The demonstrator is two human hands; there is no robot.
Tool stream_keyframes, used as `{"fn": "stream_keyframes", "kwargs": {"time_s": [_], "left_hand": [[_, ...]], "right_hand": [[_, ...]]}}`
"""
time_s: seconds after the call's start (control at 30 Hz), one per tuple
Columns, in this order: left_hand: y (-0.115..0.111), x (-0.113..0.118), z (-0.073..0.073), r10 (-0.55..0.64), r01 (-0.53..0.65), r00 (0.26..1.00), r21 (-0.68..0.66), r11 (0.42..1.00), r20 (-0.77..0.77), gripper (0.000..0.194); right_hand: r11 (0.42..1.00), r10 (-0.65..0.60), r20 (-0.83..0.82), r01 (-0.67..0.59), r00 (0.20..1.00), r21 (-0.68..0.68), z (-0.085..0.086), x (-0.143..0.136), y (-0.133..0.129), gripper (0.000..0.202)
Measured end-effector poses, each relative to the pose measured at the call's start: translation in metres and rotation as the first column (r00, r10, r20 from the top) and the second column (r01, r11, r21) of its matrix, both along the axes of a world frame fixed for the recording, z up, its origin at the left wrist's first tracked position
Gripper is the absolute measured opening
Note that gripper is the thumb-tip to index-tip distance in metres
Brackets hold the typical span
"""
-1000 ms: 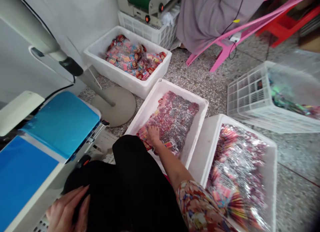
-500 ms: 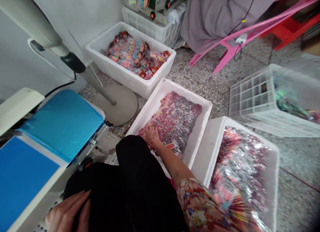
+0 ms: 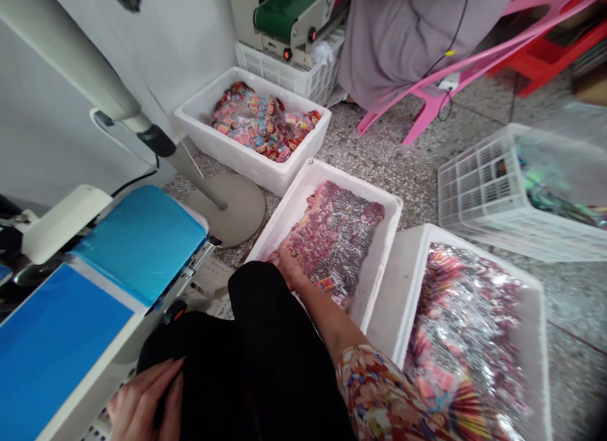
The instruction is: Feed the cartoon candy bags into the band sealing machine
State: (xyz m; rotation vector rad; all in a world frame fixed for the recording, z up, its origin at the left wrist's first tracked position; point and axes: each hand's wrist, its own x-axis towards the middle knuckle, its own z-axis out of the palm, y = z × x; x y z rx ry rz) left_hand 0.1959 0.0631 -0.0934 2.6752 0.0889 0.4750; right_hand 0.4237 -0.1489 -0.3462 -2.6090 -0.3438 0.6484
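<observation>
1. Foam box (image 3: pixel 378 257) in the middle stands as before between the far box (image 3: pixel 246 159) and the right-hand box (image 3: pixel 393 283); my view has merely tilted a little. It holds shiny pink packets (image 3: pixel 327 232), spread across its floor.
2. Green belt (image 3: pixel 291 11), beyond the far box: half a second ago a bright packet showed at its end; I see none there now.
3. Right hand (image 3: pixel 290 268) of mine has slid from further in on the packets towards my knee (image 3: pixel 256 276), so my touch, I judge, has passed to the packets at the box's near-left end.
4. Left hand (image 3: pixel 149 397) rests on my other leg as before, fingers slightly bent and close together; I see nothing in them.
5. Right fingers now bend lower, tips partly hidden; how far they are open, or whether they grip a packet, I cannot tell.
</observation>
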Motion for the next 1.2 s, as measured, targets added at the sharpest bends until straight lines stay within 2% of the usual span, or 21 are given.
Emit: {"fn": "stream_keyframes", "kwargs": {"time_s": [0.13, 0.2, 0.27, 0.33, 0.43, 0.5, 0.53, 0.57, 0.63, 0.67, 0.73, 0.77, 0.83, 0.9, 0.93, 1.0, 1.03, 1.07, 1.1, 1.2], "left_hand": [[0.002, -0.003, 0.000, -0.012, 0.012, 1.000, 0.019, 1.000, -0.009, 0.023], [0.003, -0.001, 0.002, -0.017, 0.017, 1.000, 0.011, 1.000, -0.010, 0.022], [0.001, 0.010, 0.006, -0.017, 0.016, 1.000, -0.040, 0.999, -0.013, 0.023], [-0.009, 0.034, 0.014, -0.015, 0.016, 1.000, -0.121, 0.993, 0.015, 0.026], [-0.032, 0.091, 0.030, -0.027, 0.046, 0.995, -0.195, 0.980, 0.096, 0.032], [-0.046, 0.134, 0.041, -0.040, 0.059, 0.995, -0.230, 0.971, 0.089, 0.048], [-0.050, 0.153, 0.047, -0.036, 0.053, 0.997, -0.258, 0.965, 0.071, 0.063], [-0.053, 0.169, 0.052, -0.033, 0.042, 0.999, -0.300, 0.953, 0.035, 0.078], [-0.051, 0.189, 0.061, -0.066, 0.018, 0.994, -0.444, 0.896, -0.091, 0.089], [-0.048, 0.194, 0.064, -0.095, 0.000, 0.984, -0.540, 0.842, -0.148, 0.086], [-0.038, 0.193, 0.069, -0.133, -0.051, 0.973, -0.737, 0.674, -0.189, 0.073], [-0.033, 0.190, 0.071, -0.120, -0.076, 0.977, -0.817, 0.572, -0.175, 0.068], [-0.021, 0.183, 0.074, -0.035, -0.113, 0.990, -0.917, 0.383, -0.137, 0.067], [-0.011, 0.180, 0.076, 0.041, -0.116, 0.993, -0.961, 0.249, -0.109, 0.066], [-0.005, 0.180, 0.077, 0.057, -0.104, 0.994, -0.971, 0.214, -0.094, 0.065], [0.005, 0.182, 0.076, 0.062, -0.060, 0.997, -0.977, 0.205, -0.049, 0.063], [0.010, 0.183, 0.075, 0.069, -0.035, 0.997, -0.972, 0.232, -0.019, 0.061], [0.014, 0.184, 0.073, 0.090, -0.020, 0.996, -0.958, 0.287, 0.006, 0.058], [0.018, 0.186, 0.071, 0.124, -0.021, 0.992, -0.930, 0.367, 0.026, 0.054], [0.027, 0.189, 0.062, 0.267, -0.131, 0.962, -0.767, 0.628, 0.055, 0.046]], "right_hand": [[0.990, -0.123, -0.011, 0.124, 0.992, 0.069, 0.022, 0.015, -0.022, 0.027], [0.982, -0.158, 0.000, 0.157, 0.987, 0.103, 0.045, 0.027, -0.039, 0.026], [0.976, -0.161, 0.032, 0.154, 0.987, 0.153, 0.079, 0.043, -0.055, 0.029], [0.967, -0.134, 0.080, 0.113, 0.988, 0.230, 0.127, 0.061, -0.067, 0.031], [0.931, -0.033, 0.133, -0.018, 0.991, 0.366, 0.219, 0.083, -0.069, 0.035], [0.899, 0.091, 0.166, -0.153, 0.982, 0.411, 0.283, 0.089, -0.058, 0.036], [0.876, 0.167, 0.174, -0.227, 0.970, 0.425, 0.311, 0.090, -0.050, 0.035], [0.847, 0.236, 0.183, -0.295, 0.954, 0.442, 0.335, 0.090, -0.041, 0.036], [0.784, 0.346, 0.187, -0.393, 0.919, 0.480, 0.367, 0.090, -0.021, 0.037], [0.752, 0.383, 0.177, -0.417, 0.907, 0.511, 0.376, 0.090, -0.011, 0.039], [0.670, 0.421, 0.107, -0.388, 0.901, 0.633, 0.377, 0.094, 0.007, 0.048], [0.611, 0.428, 0.042, -0.323, 0.903, 0.723, 0.372, 0.096, 0.016, 0.054], [0.458, 0.451, -0.116, -0.118, 0.885, 0.881, 0.355, 0.097, 0.033, 0.067], [0.341, 0.502, -0.224, 0.047, 0.835, 0.939, 0.336, 0.093, 0.053, 0.076], [0.323, 0.534, -0.249, 0.078, 0.808, 0.943, 0.327, 0.089, 0.063, 0.077], [0.339, 0.560, -0.278, 0.091, 0.780, 0.937, 0.316, 0.078, 0.085, 0.071], [0.354, 0.556, -0.288, 0.091, 0.780, 0.931, 0.313, 0.074, 0.095, 0.065], [0.364, 0.547, -0.292, 0.091, 0.785, 0.927, 0.312, 0.070, 0.105, 0.059], [0.368, 0.538, -0.289, 0.088, 0.792, 0.926, 0.313, 0.068, 0.114, 0.056], [0.365, 0.519, -0.246, 0.048, 0.818, 0.930, 0.319, 0.070, 0.133, 0.051]]}}
